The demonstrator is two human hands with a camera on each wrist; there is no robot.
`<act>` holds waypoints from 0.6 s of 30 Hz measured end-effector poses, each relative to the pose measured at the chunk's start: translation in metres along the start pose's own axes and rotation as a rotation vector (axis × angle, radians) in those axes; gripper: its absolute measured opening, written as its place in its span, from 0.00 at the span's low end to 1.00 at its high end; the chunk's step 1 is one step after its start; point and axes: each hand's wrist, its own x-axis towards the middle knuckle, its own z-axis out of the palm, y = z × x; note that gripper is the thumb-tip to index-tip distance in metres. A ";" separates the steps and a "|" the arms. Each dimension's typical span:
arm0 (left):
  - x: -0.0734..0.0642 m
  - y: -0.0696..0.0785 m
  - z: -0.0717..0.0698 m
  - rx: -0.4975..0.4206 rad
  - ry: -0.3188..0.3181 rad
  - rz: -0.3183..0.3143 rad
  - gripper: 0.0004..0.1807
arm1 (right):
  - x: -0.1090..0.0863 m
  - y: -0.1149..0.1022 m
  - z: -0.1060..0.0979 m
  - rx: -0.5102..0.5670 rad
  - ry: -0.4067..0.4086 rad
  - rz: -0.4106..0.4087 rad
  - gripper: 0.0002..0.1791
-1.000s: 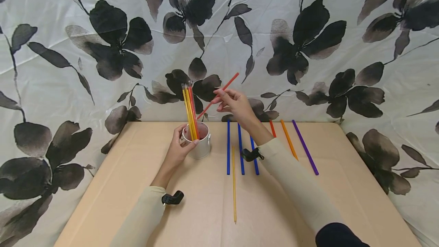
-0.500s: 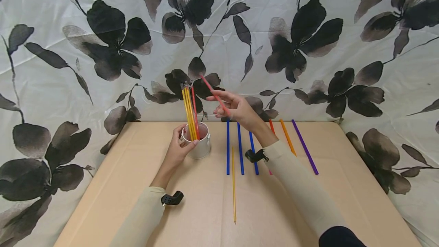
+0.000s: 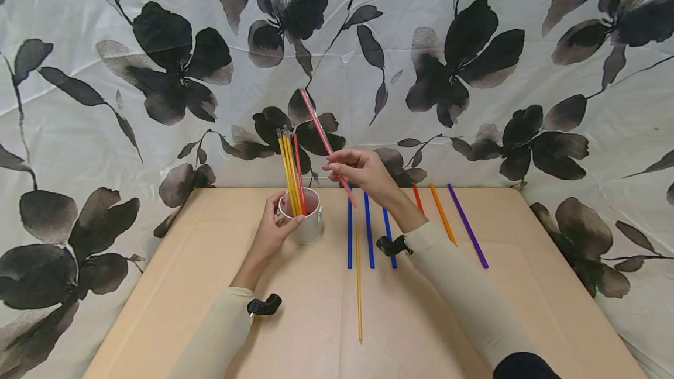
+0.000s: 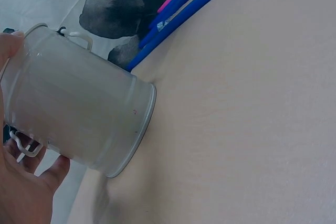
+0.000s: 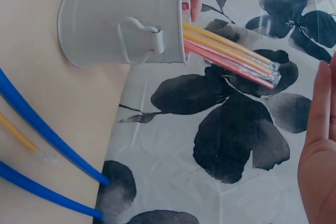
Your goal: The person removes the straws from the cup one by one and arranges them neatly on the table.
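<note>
From the head camera, the right hand (image 3: 360,170) pinches a red straw (image 3: 326,146) steeply tilted, its lower end hanging just right of the white cup (image 3: 305,222). The left hand (image 3: 275,227) wraps the cup's near side. The step looks like loading straws into the cup; next, I judge, the lower tip must swing left over the rim.

At the left wrist, curled fingers (image 4: 23,187) clasp the cup (image 4: 73,114).

At the right wrist, only the palm (image 5: 320,150) shows; its grip cannot be told there. Yellow and red straws (image 5: 231,56) poke from the cup (image 5: 121,19).
</note>
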 end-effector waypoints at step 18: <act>0.000 0.001 0.000 -0.003 0.006 -0.014 0.44 | -0.009 -0.010 -0.003 0.046 -0.028 0.025 0.23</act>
